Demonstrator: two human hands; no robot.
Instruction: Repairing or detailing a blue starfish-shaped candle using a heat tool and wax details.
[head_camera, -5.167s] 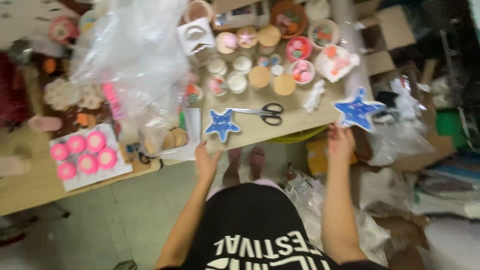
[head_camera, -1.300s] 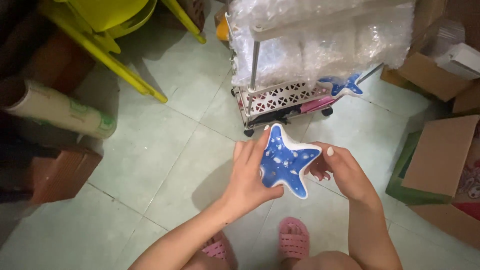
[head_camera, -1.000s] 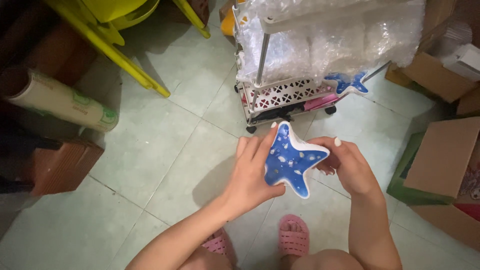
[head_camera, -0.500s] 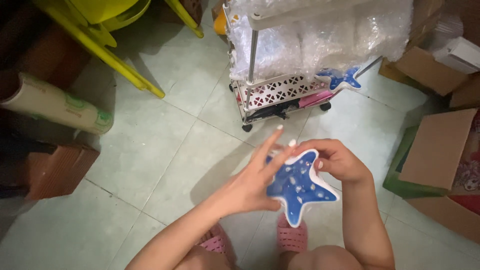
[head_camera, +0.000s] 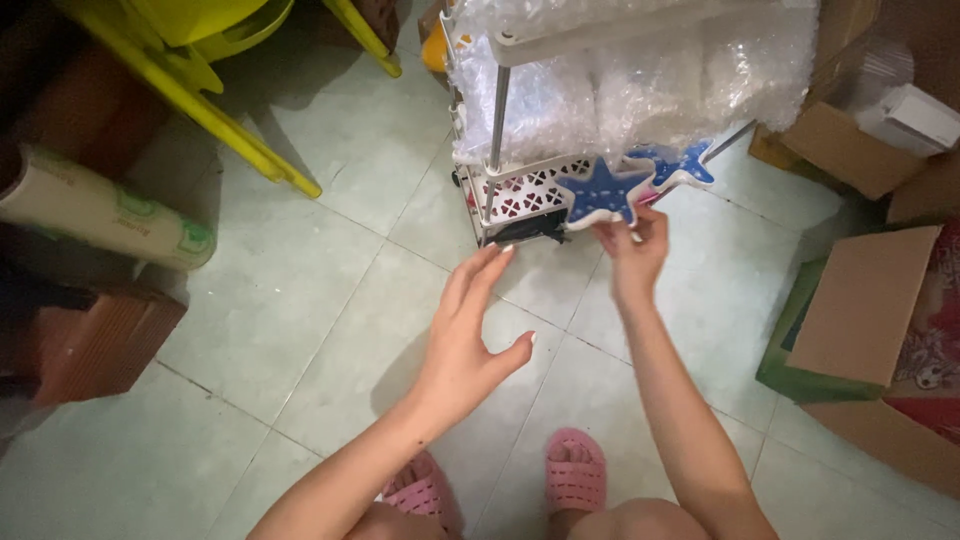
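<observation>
A white lattice cart (head_camera: 520, 190) under bubble wrap (head_camera: 640, 80) takes a blue star-shaped dish (head_camera: 602, 190) — right hand (head_camera: 632, 250) fingers pinch its lower point at the shelf edge. Left hand (head_camera: 470, 335) hovers empty, fingers spread. Placing step, seemingly; seating it beside the second star (head_camera: 685, 165) needs a gentle push.
</observation>
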